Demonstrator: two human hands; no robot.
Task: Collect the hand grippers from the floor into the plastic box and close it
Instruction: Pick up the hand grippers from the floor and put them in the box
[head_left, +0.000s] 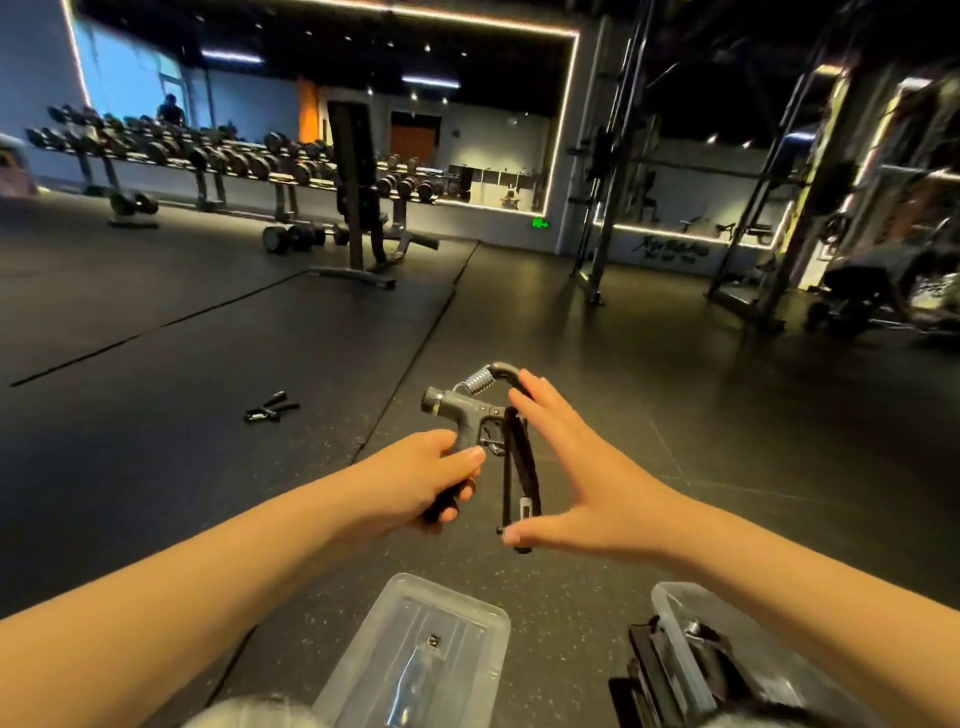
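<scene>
Between the two hands, in the head view, an adjustable hand gripper (470, 415) is held above the floor (675, 364), spring end away from the person and handles pointing back toward them. The left hand (431, 478) is curled round one handle. The right hand (587, 478) lies straight-fingered against the other, clasping nothing. The plastic box (675, 639), with dark grippers inside, sits below and to the right, nearer the right hand, its lid (415, 623) lying beside it. A second hand gripper (270, 408) lies well to the left, nearer the left hand.

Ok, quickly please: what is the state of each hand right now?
Left hand: closed, gripping one handle of the hand gripper.
Right hand: open, fingers straight, at the other handle.
</scene>
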